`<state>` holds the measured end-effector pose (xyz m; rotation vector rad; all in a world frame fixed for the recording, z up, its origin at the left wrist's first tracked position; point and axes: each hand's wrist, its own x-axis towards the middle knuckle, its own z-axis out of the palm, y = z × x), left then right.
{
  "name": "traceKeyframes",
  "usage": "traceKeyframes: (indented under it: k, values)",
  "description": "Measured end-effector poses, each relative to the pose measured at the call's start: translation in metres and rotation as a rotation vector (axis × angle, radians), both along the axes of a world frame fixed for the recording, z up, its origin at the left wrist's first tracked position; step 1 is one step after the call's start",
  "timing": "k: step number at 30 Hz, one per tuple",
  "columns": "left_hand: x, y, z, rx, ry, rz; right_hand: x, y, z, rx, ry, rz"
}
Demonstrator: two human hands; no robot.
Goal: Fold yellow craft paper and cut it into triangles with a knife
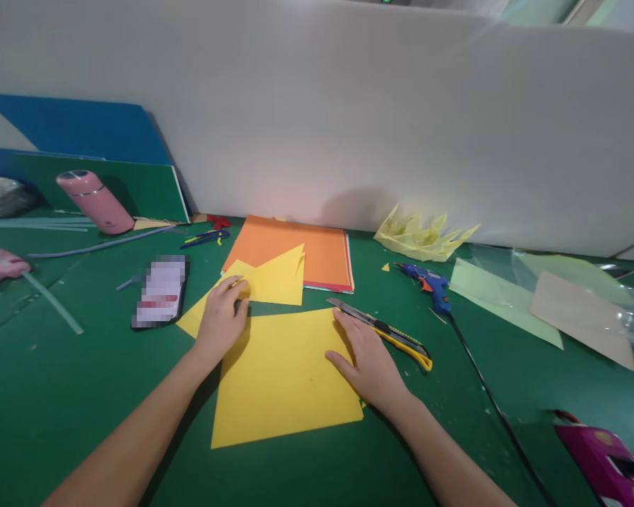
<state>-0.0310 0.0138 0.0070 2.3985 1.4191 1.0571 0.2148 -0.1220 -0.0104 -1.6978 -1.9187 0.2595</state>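
Observation:
A sheet of yellow paper [285, 380] lies flat on the green table in front of me. My right hand [370, 355] rests on its right edge, with fingers stretched and thumb spread. Just beyond those fingertips is a yellow-handled utility knife [383, 329], its blade pointing to the upper left. My left hand [225, 310] is at the sheet's upper left, with curled fingers and thumb at the edge of folded yellow paper [277, 282]. Part of that paper is hidden under the hand. Behind it, a stack of coloured paper [290, 239] has an orange sheet on top.
A phone [161, 292], a pink bottle [96, 203] and a pink glue gun [3, 269] are on the left. To the right are a blue glue gun [427, 283] with its cord, a pale yellow paper shape [423, 236], loose sheets [507, 299] and a magenta object [605, 454].

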Motion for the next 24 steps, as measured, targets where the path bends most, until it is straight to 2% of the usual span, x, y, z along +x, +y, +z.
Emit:
traceKeyframes:
  k: [5,9,15,20,24]
  values:
    - [-0.001,-0.001,-0.008,0.112,0.185,0.007,-0.001,0.000,0.002,-0.003,-0.015,-0.008]
    - [-0.002,-0.001,-0.012,0.060,0.242,-0.055,-0.002,0.000,0.005,-0.006,-0.024,0.021]
    - [0.002,-0.002,-0.006,0.034,0.261,-0.121,-0.001,0.001,0.003,-0.008,-0.004,0.038]
    - [0.006,-0.004,-0.003,0.015,0.189,-0.189,0.000,0.001,-0.002,-0.007,0.029,0.031]
    - [0.009,-0.006,0.000,0.060,0.222,-0.146,0.000,0.001,-0.003,-0.008,0.065,0.015]
